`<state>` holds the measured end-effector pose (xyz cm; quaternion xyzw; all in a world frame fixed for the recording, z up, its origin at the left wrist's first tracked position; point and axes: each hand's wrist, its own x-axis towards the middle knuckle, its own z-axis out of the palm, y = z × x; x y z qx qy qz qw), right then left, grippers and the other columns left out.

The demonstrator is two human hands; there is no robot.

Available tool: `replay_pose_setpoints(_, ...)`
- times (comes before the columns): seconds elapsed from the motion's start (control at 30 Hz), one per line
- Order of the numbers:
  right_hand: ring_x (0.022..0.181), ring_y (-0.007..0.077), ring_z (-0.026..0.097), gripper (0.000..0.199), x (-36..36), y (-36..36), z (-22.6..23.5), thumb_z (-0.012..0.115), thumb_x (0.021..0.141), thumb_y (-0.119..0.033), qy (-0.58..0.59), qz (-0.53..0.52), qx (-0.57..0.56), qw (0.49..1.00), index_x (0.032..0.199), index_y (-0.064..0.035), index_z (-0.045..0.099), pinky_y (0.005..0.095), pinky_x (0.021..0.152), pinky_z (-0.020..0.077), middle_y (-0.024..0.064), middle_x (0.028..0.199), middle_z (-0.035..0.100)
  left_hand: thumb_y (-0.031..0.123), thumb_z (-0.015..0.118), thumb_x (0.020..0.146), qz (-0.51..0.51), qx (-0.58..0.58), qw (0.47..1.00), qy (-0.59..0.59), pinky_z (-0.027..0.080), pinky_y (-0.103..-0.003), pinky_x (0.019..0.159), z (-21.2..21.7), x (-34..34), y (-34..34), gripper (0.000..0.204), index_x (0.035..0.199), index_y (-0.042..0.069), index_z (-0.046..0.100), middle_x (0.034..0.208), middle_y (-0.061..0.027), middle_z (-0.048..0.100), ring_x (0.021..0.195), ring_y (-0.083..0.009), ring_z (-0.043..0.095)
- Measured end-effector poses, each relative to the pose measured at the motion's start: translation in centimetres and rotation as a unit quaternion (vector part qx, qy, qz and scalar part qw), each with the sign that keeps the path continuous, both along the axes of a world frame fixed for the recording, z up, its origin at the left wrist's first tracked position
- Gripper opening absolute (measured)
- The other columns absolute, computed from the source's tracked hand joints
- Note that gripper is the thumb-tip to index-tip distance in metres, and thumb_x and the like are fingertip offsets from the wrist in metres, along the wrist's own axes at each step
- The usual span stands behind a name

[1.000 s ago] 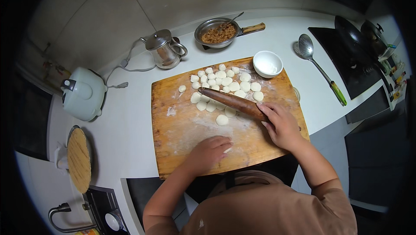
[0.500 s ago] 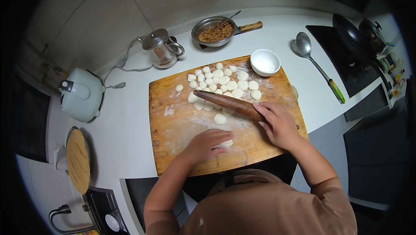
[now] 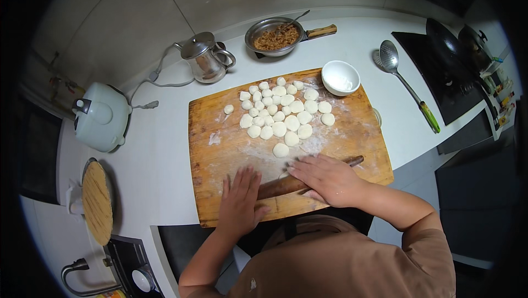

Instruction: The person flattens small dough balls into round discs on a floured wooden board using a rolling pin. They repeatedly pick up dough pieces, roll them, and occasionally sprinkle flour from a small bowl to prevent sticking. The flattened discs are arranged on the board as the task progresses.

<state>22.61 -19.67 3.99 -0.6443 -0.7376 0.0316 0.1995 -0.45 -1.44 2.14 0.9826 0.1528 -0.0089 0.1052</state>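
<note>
While our left hand (image 3: 239, 200) and right hand (image 3: 327, 180) lie open-fingered over, not clasped round, the dark-brown tapered wooden rolling pin (image 3: 280, 187) on our side of the floury brown wooden board (image 3: 208, 180), we should roll with even pressure.

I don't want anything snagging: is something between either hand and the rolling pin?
Nothing visible is. The right hand lies across the rolling pin, and the left hand covers its left end. The cluster of dough pieces lies farther up the board, out of the way.
</note>
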Motion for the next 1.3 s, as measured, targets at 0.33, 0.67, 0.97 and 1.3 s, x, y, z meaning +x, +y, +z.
replay_pose_setpoints(0.33, 0.147, 0.0373, 0.032, 0.083, 1.6, 2.2, -1.1, 0.063, 0.090, -0.047, 0.006, -0.115, -0.018, 0.993, 0.153, -0.0017, 0.033, 0.0496, 0.118, 0.0292, 0.0184, 0.157, 0.037, 0.033, 0.075, 0.078, 0.019, 0.005, 1.000, -0.022, 0.015, -0.059, 0.121, 1.0, 3.9, 2.8, 0.093, 0.153, 0.001, 0.031, 0.162, -0.0215, 0.025, 0.150, -0.0393, 0.023)
replay_pose_setpoints(0.67, 0.146, 0.0338, 0.035, 0.080, 1.6, 5.0, 0.1, 0.064, 0.089, -0.046, -0.026, -0.103, -0.009, 0.994, 0.151, -0.0022, 0.037, 0.0479, 0.117, 0.0317, 0.0152, 0.156, 0.039, 0.027, 0.075, 0.081, 0.089, -0.026, 0.995, -0.044, 0.015, -0.058, 0.121, 0.0, 2.9, 3.8, 0.090, 0.153, 0.000, 0.028, 0.161, -0.0213, 0.027, 0.150, -0.0393, 0.024)
replay_pose_setpoints(0.97, 0.147, 0.0352, 0.032, 0.082, -0.5, -1.3, 0.1, 0.063, 0.090, -0.046, 0.004, -0.038, -0.116, 0.992, 0.153, -0.0035, 0.033, 0.0494, 0.119, 0.0283, 0.0165, 0.158, 0.035, 0.031, 0.074, 0.081, 0.033, -0.063, 0.997, 0.040, 0.015, -0.060, 0.120, 1.3, -0.5, 0.2, 0.089, 0.152, 0.000, 0.030, 0.161, -0.0215, 0.026, 0.150, -0.0395, 0.023)
replay_pose_setpoints(1.3, 0.143, 0.0377, 0.037, 0.077, 1.6, 3.3, -0.6, 0.064, 0.091, -0.041, 0.027, -0.072, -0.024, 0.997, 0.150, -0.0006, 0.036, 0.0488, 0.116, 0.0318, 0.0190, 0.153, 0.041, 0.028, 0.066, 0.091, 0.051, -0.063, 0.996, -0.036, 0.025, -0.054, 0.118, 1.7, 0.7, 2.5, 0.067, 0.146, -0.001, 0.041, 0.154, -0.0210, 0.037, 0.143, -0.0378, 0.035)
